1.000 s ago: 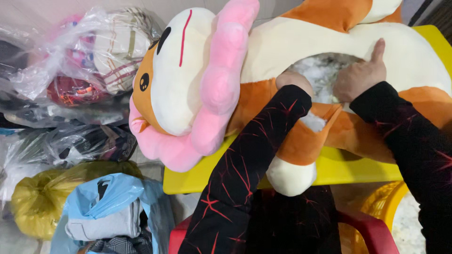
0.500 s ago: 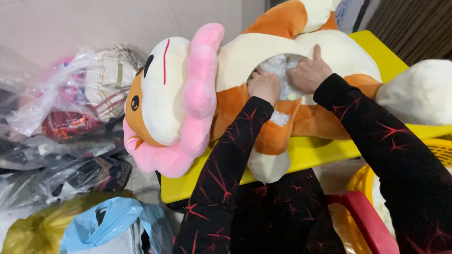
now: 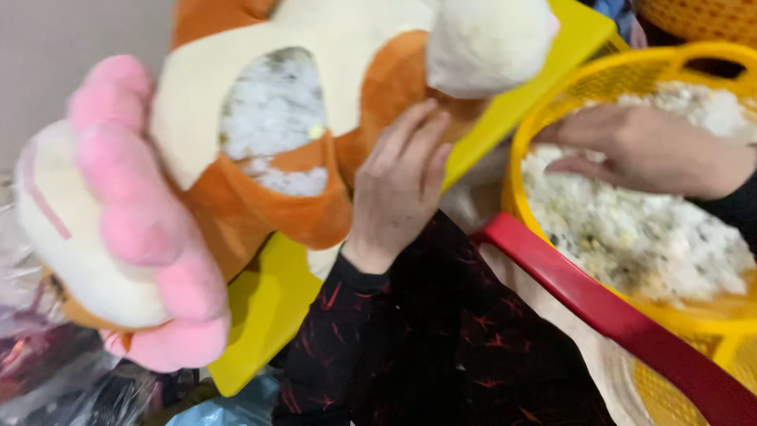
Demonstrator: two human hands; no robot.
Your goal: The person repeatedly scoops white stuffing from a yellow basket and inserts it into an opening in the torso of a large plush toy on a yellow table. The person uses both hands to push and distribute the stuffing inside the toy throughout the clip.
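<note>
Two hands were busy over one big soft toy, and from the left the scene ran like this: the large orange, cream and pink plush animal (image 3: 197, 173) lay on its side across a bright yellow plastic tabletop (image 3: 260, 308), its pink-frilled head hanging off the near-left edge above some crumpled clear plastic bags (image 3: 47, 379). An open seam in its cream belly faced upward, showing the white fibre stuffing (image 3: 272, 110) inside, which seemed to be why the toy was turned that way, the gap kept reachable from above. Just right of that opening, the left hand (image 3: 398, 189), in a black sleeve with red crackle lines, lay flat with fingers together against the orange flank, apparently steadying the body; the seam sat just up and left of its fingertips, near but not touched. Farther right, past a red plastic rim (image 3: 599, 308), stood a round yellow plastic basket (image 3: 520, 150) heaped with loose white and yellowish stuffing (image 3: 631, 237). The right hand (image 3: 639, 146) rested on that heap, well apart from the toy, fingers curled loosely downward; the blur left it unclear whether they had closed on any fibre.
</note>
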